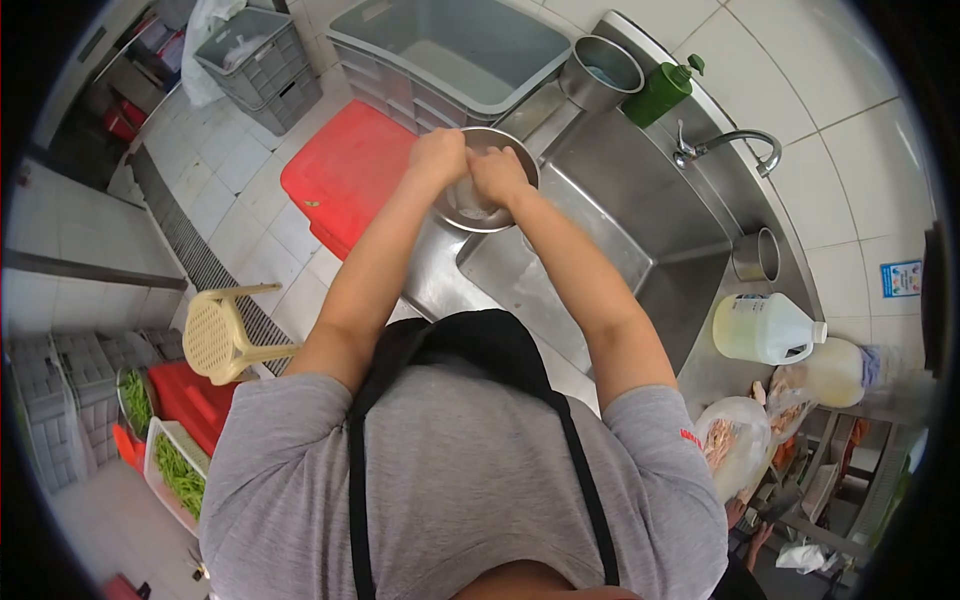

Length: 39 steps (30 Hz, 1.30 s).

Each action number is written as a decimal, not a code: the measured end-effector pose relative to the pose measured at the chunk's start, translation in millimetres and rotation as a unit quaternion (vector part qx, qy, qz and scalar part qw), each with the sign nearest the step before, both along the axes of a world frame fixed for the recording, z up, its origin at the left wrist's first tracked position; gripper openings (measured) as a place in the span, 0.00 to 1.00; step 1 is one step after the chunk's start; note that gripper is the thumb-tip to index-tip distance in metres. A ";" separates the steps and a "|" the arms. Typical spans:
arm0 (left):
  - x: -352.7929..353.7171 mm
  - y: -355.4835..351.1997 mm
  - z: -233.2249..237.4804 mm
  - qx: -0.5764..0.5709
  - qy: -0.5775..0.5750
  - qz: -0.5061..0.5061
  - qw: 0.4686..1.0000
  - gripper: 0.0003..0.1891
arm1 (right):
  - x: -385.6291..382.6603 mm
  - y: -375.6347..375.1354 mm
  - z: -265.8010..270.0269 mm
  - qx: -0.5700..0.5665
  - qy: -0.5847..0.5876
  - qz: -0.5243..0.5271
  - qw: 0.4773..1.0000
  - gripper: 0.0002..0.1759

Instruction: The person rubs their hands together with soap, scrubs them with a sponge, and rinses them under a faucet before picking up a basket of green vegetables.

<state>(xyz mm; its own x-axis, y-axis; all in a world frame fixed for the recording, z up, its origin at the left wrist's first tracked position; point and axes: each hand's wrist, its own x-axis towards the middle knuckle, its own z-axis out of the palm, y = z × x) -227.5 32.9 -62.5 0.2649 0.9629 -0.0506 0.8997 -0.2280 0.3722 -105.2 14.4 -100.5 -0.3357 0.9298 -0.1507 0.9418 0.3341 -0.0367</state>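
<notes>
My left hand is closed in a fist over the left rim of a round metal bowl. Right beside it, my right hand is curled over the bowl's middle, knuckles up. Something pale and whitish shows below the hands inside the bowl; I cannot tell what the fingers grip. The bowl sits at the left end of a stainless steel sink, near a red lid.
Behind the bowl stands a grey crate. A metal pot, green pump bottle and faucet line the sink's back. Jugs stand right. A stool is left; another person's hands show lower right.
</notes>
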 end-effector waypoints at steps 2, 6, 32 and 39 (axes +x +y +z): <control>-6.2 0.8 4.1 -0.001 -0.014 -0.009 1.000 0.08 | -1.6 -1.1 1.4 0.000 0.011 0.000 1.000 0.22; -13.6 5.8 5.9 -0.004 -0.042 -0.018 0.999 0.09 | -4.5 -2.9 7.8 -0.026 0.014 -0.013 0.999 0.18; -21.3 -2.0 3.6 -0.006 -0.081 -0.015 0.997 0.11 | -17.0 -9.9 -0.8 0.041 0.051 -0.053 0.996 0.12; -20.9 1.2 0.9 0.009 -0.075 -0.016 0.997 0.11 | -13.1 -9.3 4.2 -0.001 0.046 -0.055 0.997 0.13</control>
